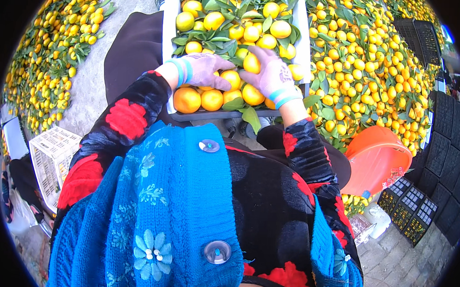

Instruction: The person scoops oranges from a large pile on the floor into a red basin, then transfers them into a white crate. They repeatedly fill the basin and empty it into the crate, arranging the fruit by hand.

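Both hands, in pale thin gloves with turquoise cuffs, work over a white-sided crate [169,30] of mandarins and green leaves in front of me. My left hand [205,70] lies on the fruit in the crate's near left part, thumb and fingers apart and pointing right. Just past its fingertips sits a mandarin [232,80]. With thumb and fingers on either side, my right hand [274,76] grips another mandarin [252,64]. Larger mandarins [187,100] line the crate's near edge, and a loose leaf [251,119] hangs over that edge.
Heaps of mandarins with leaves spread to the right [366,72] and left [54,54]. An orange-red plastic basin [375,160] stands at the right, near black crates [408,210]. A white slatted basket [52,159] stands at the left on grey ground.
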The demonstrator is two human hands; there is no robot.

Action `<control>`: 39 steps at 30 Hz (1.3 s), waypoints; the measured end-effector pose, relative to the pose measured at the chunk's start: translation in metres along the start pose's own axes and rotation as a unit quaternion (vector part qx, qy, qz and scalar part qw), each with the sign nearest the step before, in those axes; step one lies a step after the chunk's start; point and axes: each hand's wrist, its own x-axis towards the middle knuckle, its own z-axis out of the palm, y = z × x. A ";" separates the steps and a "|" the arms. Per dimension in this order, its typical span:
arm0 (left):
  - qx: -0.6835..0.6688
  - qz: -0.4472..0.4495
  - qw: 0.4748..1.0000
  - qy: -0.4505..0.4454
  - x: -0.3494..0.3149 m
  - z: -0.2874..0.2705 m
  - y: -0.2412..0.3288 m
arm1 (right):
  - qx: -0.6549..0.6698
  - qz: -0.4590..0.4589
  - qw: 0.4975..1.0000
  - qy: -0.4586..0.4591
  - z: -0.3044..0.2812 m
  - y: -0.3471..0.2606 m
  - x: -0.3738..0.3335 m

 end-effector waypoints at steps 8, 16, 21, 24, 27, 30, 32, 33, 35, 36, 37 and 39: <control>-0.003 0.005 1.000 -0.021 0.001 -0.003 0.002 | 0.117 0.060 0.984 -0.118 -0.016 0.019 -0.012; -0.075 0.023 0.997 -0.020 0.012 -0.013 0.002 | 0.141 0.093 0.981 -0.096 -0.009 0.018 -0.016; -0.040 0.066 0.996 0.037 0.041 0.000 0.018 | 0.157 0.074 0.984 -0.041 -0.009 0.009 -0.026; -0.076 0.059 0.995 0.024 0.044 0.005 0.017 | 0.111 0.066 0.989 -0.073 -0.018 0.020 -0.027; -0.112 0.055 0.992 0.001 0.044 0.005 0.014 | 0.073 0.034 0.980 0.182 -0.045 0.078 -0.025; -0.134 0.070 0.989 0.000 0.045 0.002 0.016 | 0.455 0.161 0.787 0.384 -0.079 0.177 -0.019; -0.152 0.052 0.987 -0.003 0.044 -0.001 0.020 | 0.404 0.348 0.730 0.428 -0.062 0.240 -0.014; -0.169 0.038 0.985 -0.007 0.044 -0.001 0.021 | 0.285 0.481 0.764 0.322 -0.050 0.269 -0.011; -0.195 0.016 0.980 -0.015 0.044 -0.002 0.022 | 0.307 0.464 0.779 0.291 0.000 0.302 -0.025; -0.196 0.024 0.980 -0.010 0.044 -0.002 0.022 | 0.327 0.487 0.760 0.281 0.020 0.313 -0.025; -0.209 0.014 0.978 -0.010 0.044 -0.002 0.021 | 0.304 0.484 0.791 0.217 0.033 0.322 -0.028; -0.212 0.007 0.977 -0.016 0.044 -0.003 0.019 | 0.228 0.426 0.875 0.022 0.061 0.324 -0.021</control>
